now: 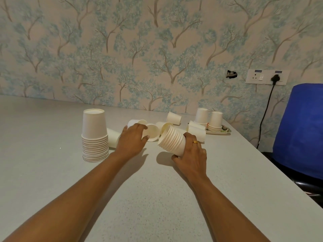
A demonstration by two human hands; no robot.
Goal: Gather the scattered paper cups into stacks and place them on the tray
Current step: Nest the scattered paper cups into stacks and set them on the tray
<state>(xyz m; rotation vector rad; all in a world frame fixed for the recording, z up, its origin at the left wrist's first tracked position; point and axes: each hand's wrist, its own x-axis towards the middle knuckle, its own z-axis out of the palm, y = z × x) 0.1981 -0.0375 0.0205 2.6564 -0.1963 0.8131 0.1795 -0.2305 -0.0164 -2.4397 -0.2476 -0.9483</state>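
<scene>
Where the loose cups (pixel 173 117) lie: on their sides across the far middle of the table (pixel 157 198), some behind the hands, one just beside the tall stack.
Tall stack (pixel 95 137): left of the hands, upside down, bases up, long axis upright.
Left hand (pixel 132 138): fingers curled over the rim of a single cup (pixel 152 135), grasping it.
Single cup: on its side, mouth turned towards the camera.
Right hand (pixel 191 152): wrapped round the base end of the held stack (pixel 172 141), gripping it; ring (pixel 195 142) on one finger.
Held stack: tilted, long axis running from the hand at lower right up to the left; rims and mouth point up-left, towards the single cup, close to it.
In the way: two side-lying cups (pixel 196 131) lie between the held stack and the tray.
Tray (pixel 225 131): far right by the wall, carrying two upside-down stacks (pixel 201 116).
Surroundings: blue chair (pixel 300 130) at the table's right edge; wall socket (pixel 267 76) with a black cord (pixel 265 109) hanging down.
</scene>
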